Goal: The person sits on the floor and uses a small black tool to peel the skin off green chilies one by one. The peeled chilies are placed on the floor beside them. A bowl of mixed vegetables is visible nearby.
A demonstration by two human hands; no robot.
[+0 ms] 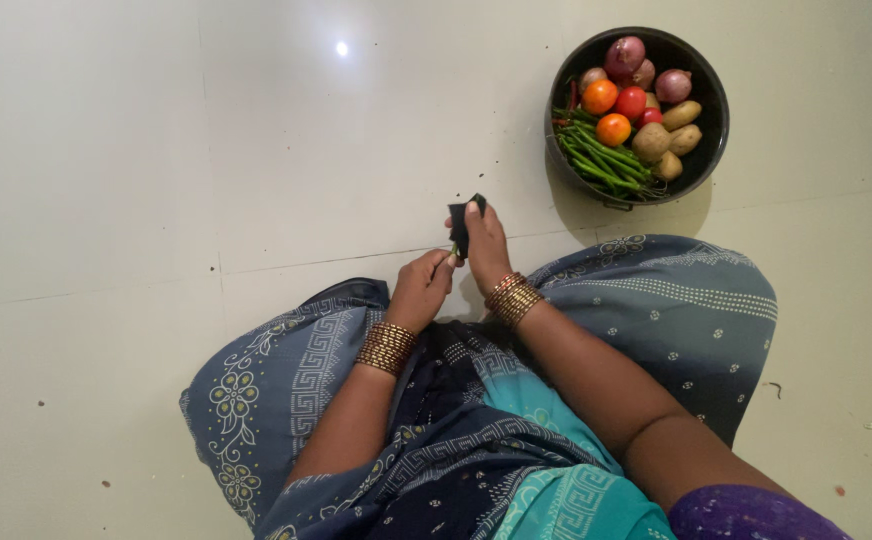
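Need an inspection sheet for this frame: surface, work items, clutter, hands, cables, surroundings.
Surface: pale tiled floor, a few dark specks.
Work items: small black tool and a thin green piece, too small to identify.
Clutter: black bowl holding onions, tomatoes, potatoes, green beans.
Hands: left hand pinches the green piece; right hand grips the black tool.
Cables: nothing seen.
Surroundings: person seated on floor, blue patterned cloth over knees.

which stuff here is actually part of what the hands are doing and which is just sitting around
In use:
- left hand, pinching a thin green piece, too small to identify
- right hand, gripping a small dark tool

Lying about:
- dark round bowl set apart on the floor, holding onions, tomatoes, potatoes and green beans
- small specks on the floor tiles
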